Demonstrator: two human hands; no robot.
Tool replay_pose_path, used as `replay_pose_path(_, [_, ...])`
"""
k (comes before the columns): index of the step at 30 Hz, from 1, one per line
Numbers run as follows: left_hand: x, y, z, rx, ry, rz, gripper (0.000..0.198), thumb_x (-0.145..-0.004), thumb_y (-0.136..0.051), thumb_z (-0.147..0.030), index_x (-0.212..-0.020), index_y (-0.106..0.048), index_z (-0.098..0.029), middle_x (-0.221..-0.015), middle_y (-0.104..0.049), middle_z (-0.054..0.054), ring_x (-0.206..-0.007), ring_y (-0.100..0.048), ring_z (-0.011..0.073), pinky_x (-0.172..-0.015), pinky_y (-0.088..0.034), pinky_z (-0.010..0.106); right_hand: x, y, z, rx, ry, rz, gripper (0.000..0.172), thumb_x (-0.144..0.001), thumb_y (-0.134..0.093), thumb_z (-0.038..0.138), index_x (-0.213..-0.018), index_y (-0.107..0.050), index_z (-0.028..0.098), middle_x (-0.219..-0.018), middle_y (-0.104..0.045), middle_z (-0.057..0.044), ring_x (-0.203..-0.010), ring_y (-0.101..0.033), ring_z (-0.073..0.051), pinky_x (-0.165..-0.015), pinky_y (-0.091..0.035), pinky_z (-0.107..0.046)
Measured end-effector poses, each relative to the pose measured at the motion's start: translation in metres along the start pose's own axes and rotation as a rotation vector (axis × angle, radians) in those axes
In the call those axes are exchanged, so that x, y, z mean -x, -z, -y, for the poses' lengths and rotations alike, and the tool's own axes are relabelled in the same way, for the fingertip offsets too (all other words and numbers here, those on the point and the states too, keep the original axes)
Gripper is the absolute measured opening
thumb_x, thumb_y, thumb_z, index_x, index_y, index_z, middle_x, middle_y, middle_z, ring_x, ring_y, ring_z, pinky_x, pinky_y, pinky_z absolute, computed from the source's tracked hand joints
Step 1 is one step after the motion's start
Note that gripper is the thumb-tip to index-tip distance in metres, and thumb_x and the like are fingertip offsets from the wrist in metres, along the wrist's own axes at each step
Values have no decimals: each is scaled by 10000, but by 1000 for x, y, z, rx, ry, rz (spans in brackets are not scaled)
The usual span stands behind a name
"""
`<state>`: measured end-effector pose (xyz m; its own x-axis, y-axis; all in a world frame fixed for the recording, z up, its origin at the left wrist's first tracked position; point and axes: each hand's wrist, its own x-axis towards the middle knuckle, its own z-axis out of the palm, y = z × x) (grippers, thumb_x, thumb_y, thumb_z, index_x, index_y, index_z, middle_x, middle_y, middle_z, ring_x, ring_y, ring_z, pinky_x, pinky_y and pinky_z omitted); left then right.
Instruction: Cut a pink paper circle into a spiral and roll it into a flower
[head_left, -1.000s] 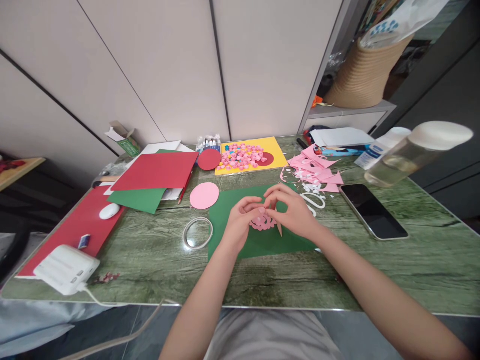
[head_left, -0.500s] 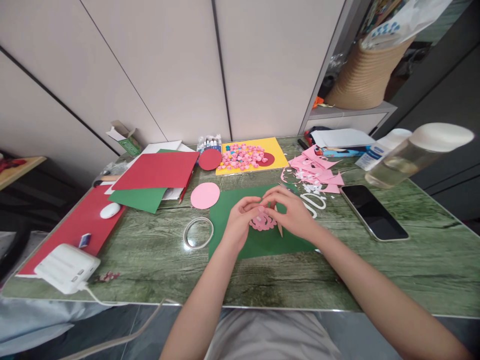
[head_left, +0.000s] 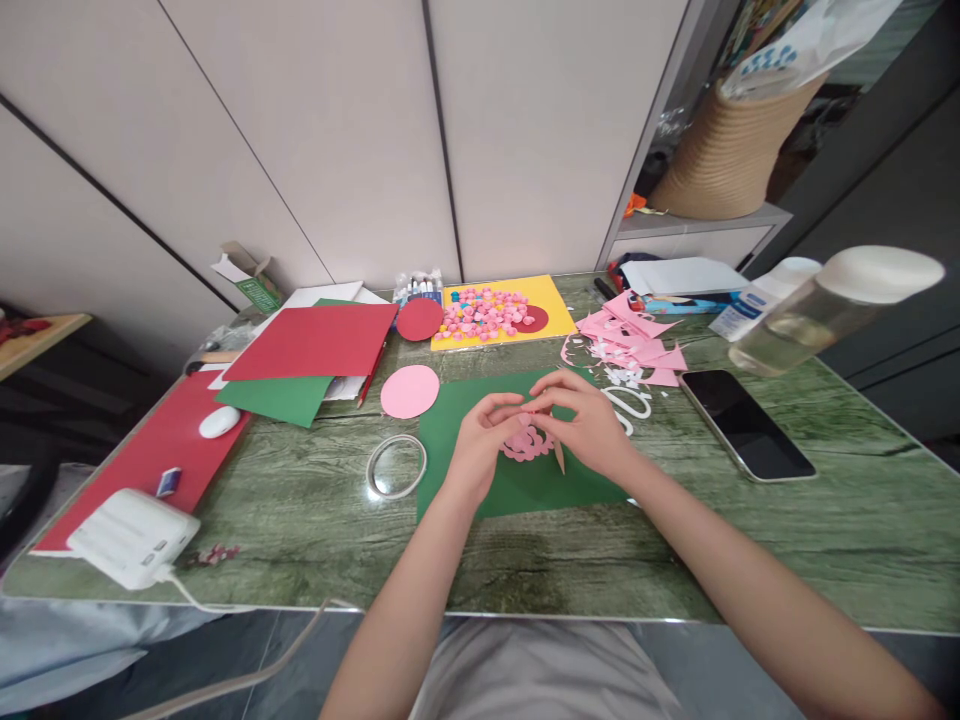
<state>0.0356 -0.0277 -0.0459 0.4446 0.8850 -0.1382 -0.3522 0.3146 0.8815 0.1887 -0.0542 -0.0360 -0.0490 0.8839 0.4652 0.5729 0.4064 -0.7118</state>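
Both hands meet over a green sheet of paper (head_left: 465, 490). My left hand (head_left: 482, 440) pinches a pink scalloped paper cutout (head_left: 529, 446), whose lower part hangs below the fingers. My right hand (head_left: 581, 420) has thumb and forefinger closed at the cutout's upper edge, fingertips almost touching those of the left. A thin, pointed pale strip (head_left: 559, 458) sticks down from under the right hand; its upper end is hidden. Left of the hands lie a pink paper circle (head_left: 410, 391) and a white roll of tape (head_left: 397, 467).
Pink balls of paper (head_left: 487, 312) cover a yellow sheet (head_left: 559, 300) at the back. Pink scraps (head_left: 630, 345) lie right of it, near a phone (head_left: 746, 425) and a bottle (head_left: 795, 325). Red sheets (head_left: 311, 342) and a white charger (head_left: 135, 537) occupy the left.
The right thumb and forefinger have shifted slightly at the cutout's upper edge. The left hand and the things on the table stay much the same.
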Motion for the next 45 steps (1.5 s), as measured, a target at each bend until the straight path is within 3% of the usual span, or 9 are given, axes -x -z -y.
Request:
replay_pose_path(7, [1,1,-1,-38,15,28,296,-645,-728,-195,-916,-614,-168,-826,-686,31,-750,-613,127,-697,-408,237,-2,4,4,-57,-54,-9,156,-708,-654,89,-623,-577,195,-884,-563,-19,-865,-587,-180,-781,-449,-328])
replay_pose_path(20, [2,-1,-3,-74,26,98,292,-634,-733,-175,-906,-628,-151,-826,-651,35,-800,-584,126,-697,-421,226,-2,3,4,-59,-65,99,217,-643,-584,14,-619,-471,197,-911,-539,-14,-872,-564,-180,-767,-426,-314])
replay_pose_path(27, [2,-1,-2,-35,33,92,310,-623,-734,-167,-911,-623,-149,-823,-652,44,-792,-588,139,-704,-423,243,-2,4,8,-22,-7,97,181,-692,-586,61,-653,-486,207,-903,-540,-21,-854,-567,-186,-730,-458,-320])
replay_pose_path(36, [0,1,-3,46,73,59,318,-641,-721,-194,-933,-597,-160,-778,-653,19,-658,-563,95,-629,-391,223,-1,9,9,-23,60,85,73,-784,-584,153,-776,-603,223,-949,-551,-25,-648,-565,-128,-701,-493,-330])
replay_pose_path(41, [2,0,-4,55,79,54,298,-635,-725,-194,-906,-605,-165,-764,-660,12,-666,-574,102,-634,-386,225,-2,9,7,-18,68,135,95,-823,-558,175,-837,-626,241,-971,-555,-35,-707,-577,-150,-705,-500,-338])
replay_pose_path(45, [1,-1,-4,58,63,41,285,-643,-721,-184,-900,-601,-162,-779,-665,12,-686,-578,100,-645,-385,222,-3,8,4,10,106,175,154,-845,-527,156,-881,-643,250,-989,-556,-47,-908,-573,-195,-789,-486,-349])
